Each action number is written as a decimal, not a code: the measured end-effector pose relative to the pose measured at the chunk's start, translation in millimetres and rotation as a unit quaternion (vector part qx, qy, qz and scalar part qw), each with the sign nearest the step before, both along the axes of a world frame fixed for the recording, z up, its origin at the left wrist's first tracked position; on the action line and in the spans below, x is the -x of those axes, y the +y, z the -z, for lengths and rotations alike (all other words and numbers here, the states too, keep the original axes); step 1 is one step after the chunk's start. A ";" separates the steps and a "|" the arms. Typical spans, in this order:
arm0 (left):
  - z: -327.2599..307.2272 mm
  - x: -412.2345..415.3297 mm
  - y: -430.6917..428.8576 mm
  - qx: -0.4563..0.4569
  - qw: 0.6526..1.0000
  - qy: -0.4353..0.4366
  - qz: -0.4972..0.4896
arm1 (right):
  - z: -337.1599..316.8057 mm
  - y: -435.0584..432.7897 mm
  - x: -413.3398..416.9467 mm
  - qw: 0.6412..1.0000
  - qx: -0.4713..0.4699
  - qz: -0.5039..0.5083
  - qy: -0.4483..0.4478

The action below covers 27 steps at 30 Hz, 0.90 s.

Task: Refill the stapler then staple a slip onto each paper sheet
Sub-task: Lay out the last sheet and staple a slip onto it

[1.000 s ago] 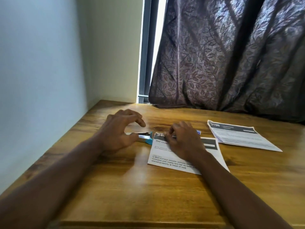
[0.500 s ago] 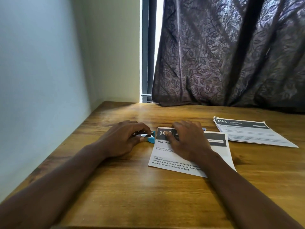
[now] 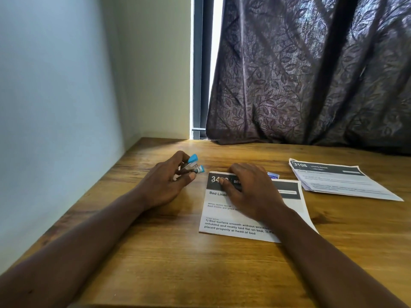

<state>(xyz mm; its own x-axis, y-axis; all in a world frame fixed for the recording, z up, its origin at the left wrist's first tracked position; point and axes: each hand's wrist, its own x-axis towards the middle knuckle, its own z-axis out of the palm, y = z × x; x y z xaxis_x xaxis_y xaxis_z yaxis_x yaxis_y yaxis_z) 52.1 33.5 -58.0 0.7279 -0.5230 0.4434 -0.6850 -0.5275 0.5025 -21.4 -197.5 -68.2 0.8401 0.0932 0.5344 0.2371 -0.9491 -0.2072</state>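
Observation:
My left hand (image 3: 164, 185) grips a small blue and silver stapler (image 3: 193, 166), lifted just off the wooden table, its blue tips pointing right toward the paper sheet (image 3: 235, 218). That printed sheet lies flat in the middle of the table. My right hand (image 3: 249, 190) rests palm down on its dark header, fingers spread, pressing it flat. Whether a slip lies under the hand I cannot tell. A small blue item (image 3: 273, 175) peeks out beyond the right hand.
A stack of printed sheets (image 3: 338, 181) lies at the right on the wooden table (image 3: 178, 263). A wall runs along the left side. A dark patterned curtain (image 3: 311, 74) hangs behind the table's far edge.
My left hand closed on the stapler beside the sheet's left edge and lifted it slightly away from the paper, its jaws now apart. The right hand stays pressed on the sheet.

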 end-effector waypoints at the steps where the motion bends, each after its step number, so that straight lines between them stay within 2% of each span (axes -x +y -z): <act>1: 0.5 -0.6 1.1 0.016 1.000 0.017 0.012 | -0.1 1.9 2.4 0.999 -0.025 -0.020 -0.011; 4: -1.5 -1.3 4.1 0.038 0.995 0.068 0.068 | -3.7 8.9 7.5 0.992 -0.083 -0.088 -0.043; 8: -5.3 1.0 4.2 0.073 0.976 0.150 0.141 | -6.0 20.0 10.4 0.986 -0.066 -0.150 -0.032; 14: -5.2 -0.7 4.4 0.098 0.958 0.215 0.164 | -2.6 20.6 4.4 0.974 -0.109 -0.194 -0.032; 21: -3.9 -4.7 4.4 0.085 0.958 0.241 0.131 | 0.8 22.5 -1.7 0.970 -0.145 -0.195 0.011; 27: -3.7 -2.6 3.3 0.048 0.968 0.215 0.118 | 0.5 21.4 -3.6 0.965 -0.167 -0.200 0.015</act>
